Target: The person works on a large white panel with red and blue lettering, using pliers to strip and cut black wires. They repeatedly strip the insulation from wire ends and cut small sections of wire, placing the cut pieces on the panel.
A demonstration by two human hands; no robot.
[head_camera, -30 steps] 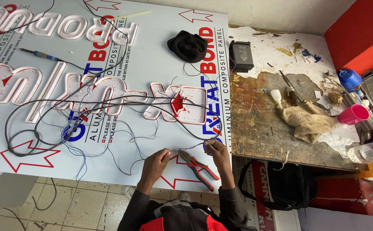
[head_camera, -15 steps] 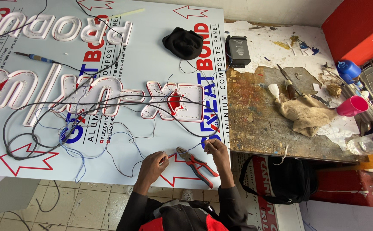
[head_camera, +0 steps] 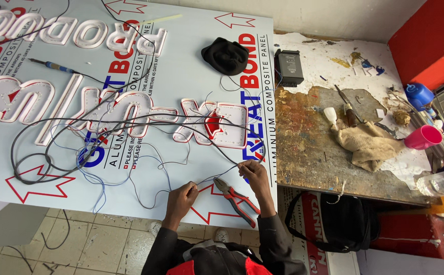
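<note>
I see the left hand (head_camera: 182, 195) with its fingers pinched together on a thin wire (head_camera: 209, 178), and the right hand (head_camera: 254, 173) closed on the other end of this same wire, so the wire is stretched between the 2 hands. The wire lies above the near edge of the white panel (head_camera: 181, 66). The red-handled pliers (head_camera: 237, 199) lie on the panel between the 2 hands, touching neither. Further from the pliers, up the panel, are the white channel letters (head_camera: 130, 114) with dark cables (head_camera: 43, 153) looping over them, and a black cloth (head_camera: 226, 55). To the right of the pliers, on the worn wooden table (head_camera: 308, 153), I see a beige rag (head_camera: 367, 145), a pink cup (head_camera: 423, 137) lying on its side, whose inside I cannot see, and a blue bottle (head_camera: 418, 95).
</note>
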